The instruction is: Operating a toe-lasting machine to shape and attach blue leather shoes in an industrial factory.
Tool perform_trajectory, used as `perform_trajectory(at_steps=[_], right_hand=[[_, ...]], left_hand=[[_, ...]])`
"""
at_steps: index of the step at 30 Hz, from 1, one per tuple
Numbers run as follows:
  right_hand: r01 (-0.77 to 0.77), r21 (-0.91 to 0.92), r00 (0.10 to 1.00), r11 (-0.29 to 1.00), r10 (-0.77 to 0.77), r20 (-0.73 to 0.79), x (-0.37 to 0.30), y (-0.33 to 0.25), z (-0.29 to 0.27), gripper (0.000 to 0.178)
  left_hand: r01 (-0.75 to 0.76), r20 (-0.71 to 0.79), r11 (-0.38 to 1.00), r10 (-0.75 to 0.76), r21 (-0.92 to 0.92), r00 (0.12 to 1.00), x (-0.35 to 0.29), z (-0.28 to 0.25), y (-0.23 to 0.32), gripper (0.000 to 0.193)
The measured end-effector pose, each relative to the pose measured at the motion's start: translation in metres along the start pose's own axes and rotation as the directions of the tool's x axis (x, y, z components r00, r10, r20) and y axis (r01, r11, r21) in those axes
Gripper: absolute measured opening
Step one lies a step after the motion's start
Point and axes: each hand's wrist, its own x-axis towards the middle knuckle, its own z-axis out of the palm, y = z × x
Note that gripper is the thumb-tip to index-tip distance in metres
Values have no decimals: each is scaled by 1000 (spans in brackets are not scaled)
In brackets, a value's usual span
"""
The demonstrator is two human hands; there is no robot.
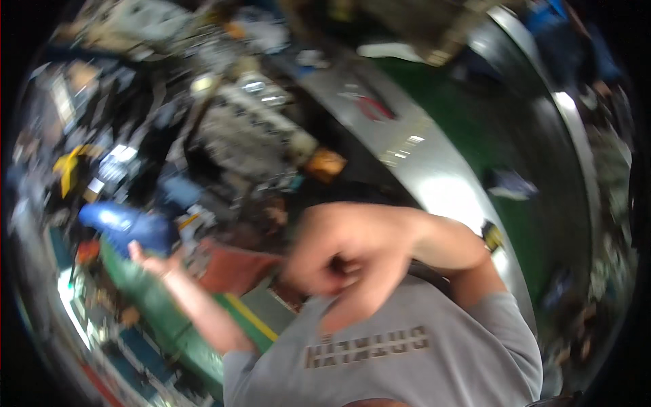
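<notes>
My right hand (356,254) is close in front of my grey shirt, its fingers curled inward around a small dark gap. Blur and the fingers themselves hide whatever may be inside. Out to the left, my left hand (157,263) is raised with its fingers apart and nothing visible in it. It overlaps the lower edge of a smooth blue object (129,227); whether they touch I cannot tell. Between the two hands lies a reddish-brown piece (234,268), too smeared to name.
Ahead is a cluttered bench with a grey metal engine-like block (244,132) and a small orange box (325,165). Red-handled pliers (371,107) lie on a curved shiny metal surface (447,183). A yellow object (68,169) sits far left. The green floor (254,329) carries a yellow line.
</notes>
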Motion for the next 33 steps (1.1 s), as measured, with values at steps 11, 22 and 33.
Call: perform_trajectory(at_steps=[11,22,33], right_hand=[[-425,-48,772,904,335,-540,-44,74,6,16],[-560,-47,709,827,450,-543,-64,85,22,117],[-759,-461,461,460,-119,-879,-163,107,-1,104]], left_hand=[[566,527,793,-390,-223,755,-65,-15,-15,117],[548,304,751,-654,368,693,-120,-42,-114,107],[136,452,769,-497,625,741,-131,81,-158,40]])
